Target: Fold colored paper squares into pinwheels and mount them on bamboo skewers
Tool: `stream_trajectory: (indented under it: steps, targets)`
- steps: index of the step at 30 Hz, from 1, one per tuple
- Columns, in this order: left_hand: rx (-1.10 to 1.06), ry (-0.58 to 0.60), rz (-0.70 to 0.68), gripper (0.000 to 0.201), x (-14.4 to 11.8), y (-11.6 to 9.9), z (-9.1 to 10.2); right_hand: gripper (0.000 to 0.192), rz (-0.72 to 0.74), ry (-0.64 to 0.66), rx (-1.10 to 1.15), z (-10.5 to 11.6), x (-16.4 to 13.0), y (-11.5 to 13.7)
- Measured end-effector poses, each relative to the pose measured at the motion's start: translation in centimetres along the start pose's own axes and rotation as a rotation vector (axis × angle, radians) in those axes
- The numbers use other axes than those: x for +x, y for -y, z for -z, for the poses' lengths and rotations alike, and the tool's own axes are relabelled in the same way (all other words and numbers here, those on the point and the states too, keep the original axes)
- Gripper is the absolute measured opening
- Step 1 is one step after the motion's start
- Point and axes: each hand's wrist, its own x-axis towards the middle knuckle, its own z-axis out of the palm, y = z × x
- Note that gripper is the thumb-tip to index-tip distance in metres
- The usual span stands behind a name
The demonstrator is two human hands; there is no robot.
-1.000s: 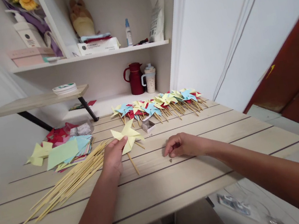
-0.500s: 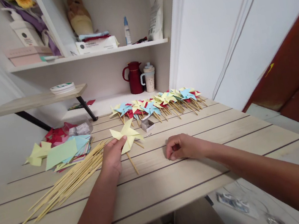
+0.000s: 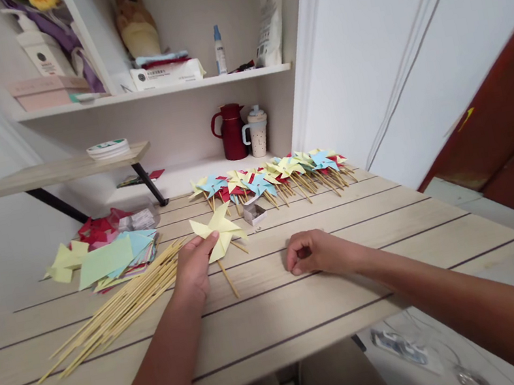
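Closed thumb-over-fingers, the grip of the left hand (image 3: 193, 267) has a pale yellow paper pinwheel (image 3: 218, 239) pinched by its near edge, just above the bench (image 3: 276, 302). Two short wooden sticks (image 3: 229, 280) poke out from under its blades; I can't tell whether the hand has hold of either. Well apart to its right, the right hand (image 3: 310, 253) rests low, fingers curled and tips drawn together down by the planks, though from where I stand I can't make out whether anything is between them.

Left of the left forearm lies a loose bundle of bamboo skewers (image 3: 118, 310), slanting away towards a stack of coloured paper (image 3: 140, 247) topped by a pale green sheet (image 3: 104, 262). A folded yellow piece (image 3: 67, 261) sits beside that, with red paper (image 3: 96, 231) behind.

Past the held pinwheel stands a small open box (image 3: 255, 215), and behind it a crowded row of yellow, blue and red pinwheels (image 3: 260, 185) on sticks. Farther back, a dark red jug (image 3: 233, 135) and a lidded tumbler (image 3: 258, 134) stand side by side in the shelving.
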Motion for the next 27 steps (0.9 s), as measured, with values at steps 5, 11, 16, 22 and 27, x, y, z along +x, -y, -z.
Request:
stream_trajectory:
  steps: [5, 11, 16, 22, 27]
  targets:
    - [0.014, 0.0, -0.003, 0.031, 0.0, -0.1, 0.0, 0.008, 0.003, -0.022, 0.006, 0.0, 0.0, -0.4]
    - [0.014, 0.011, -0.007, 0.033, 0.0, 0.1, -0.1, 0.005, 0.035, -0.062, -0.035, -0.2, -0.4, -0.2]
    - [0.016, 0.038, -0.035, 0.036, -0.2, 0.4, -0.1, 0.008, 0.06, -0.103, -0.082, -0.4, -0.4, -0.2]
    - [0.067, 0.013, -0.066, 0.029, -0.5, 0.2, -0.2, 0.01, 0.036, -0.151, -0.017, -0.6, 0.6, -0.2]
    - [0.042, 0.018, -0.069, 0.028, -1.1, -0.1, -0.5, 0.013, 0.013, -0.213, 0.086, -1.1, 1.5, 1.9]
